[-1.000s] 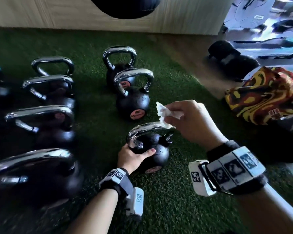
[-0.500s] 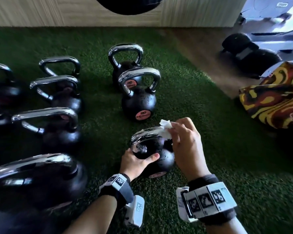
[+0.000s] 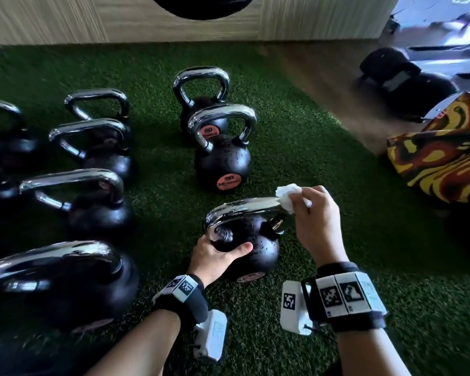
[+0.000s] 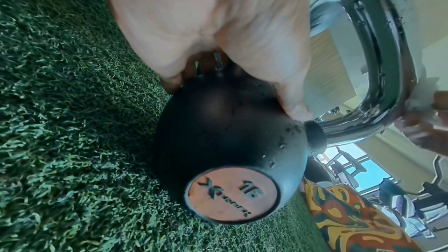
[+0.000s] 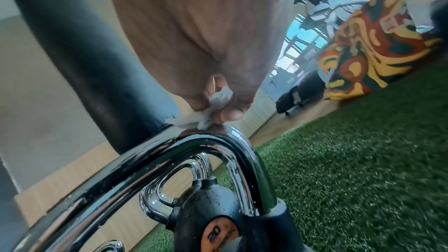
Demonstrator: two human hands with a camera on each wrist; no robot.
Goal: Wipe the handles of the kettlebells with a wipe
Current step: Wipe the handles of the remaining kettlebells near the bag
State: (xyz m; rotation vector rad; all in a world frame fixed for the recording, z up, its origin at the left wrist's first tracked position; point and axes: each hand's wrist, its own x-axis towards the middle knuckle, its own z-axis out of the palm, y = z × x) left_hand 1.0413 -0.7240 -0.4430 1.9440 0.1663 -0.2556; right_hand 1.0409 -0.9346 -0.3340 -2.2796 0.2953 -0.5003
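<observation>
A black kettlebell (image 3: 258, 248) with a wet chrome handle (image 3: 244, 213) stands on the green turf in front of me. My left hand (image 3: 217, 253) grips its body near the left base of the handle; the left wrist view shows the same kettlebell (image 4: 225, 141) under my left hand (image 4: 218, 45). My right hand (image 3: 312, 215) pinches a crumpled white wipe (image 3: 286, 198) and presses it on the right end of the handle. In the right wrist view the wipe (image 5: 206, 116) sits on top of the chrome handle (image 5: 194, 150), held by my right hand (image 5: 213, 106).
Two more kettlebells (image 3: 223, 158) stand behind it, and several larger ones (image 3: 92, 202) line the left side. A patterned orange and yellow bag (image 3: 440, 150) lies on the right, black gear (image 3: 407, 77) beyond it. A wooden wall (image 3: 92, 20) runs along the back.
My right hand came down with the wipe onto the right end of the handle and is rubbing there. My left hand has kept its grip on the kettlebell.
</observation>
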